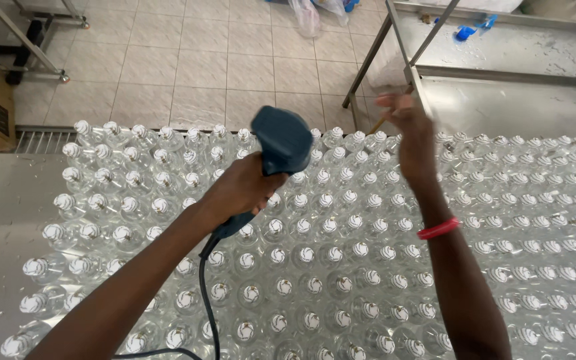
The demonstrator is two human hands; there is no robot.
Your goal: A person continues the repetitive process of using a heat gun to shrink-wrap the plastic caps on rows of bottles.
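The blue heat gun (281,143) hangs over the middle rows of clear capped bottles (341,267) packed across the steel table (1,220), its black cord (207,300) trailing down. The left hand (238,190) grips its handle tightly. The right hand (408,130) is raised and blurred above the far rows, seemingly pinching a thin stick (381,123); a red wristband (438,229) shows. The step looks like heating caps row by row; steady, even passes are needed.

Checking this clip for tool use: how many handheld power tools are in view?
1. A dark blue corded heat gun, gripped by the left hand above the clear capped bottles. The right hand is blurred; it may hold a thin stick.
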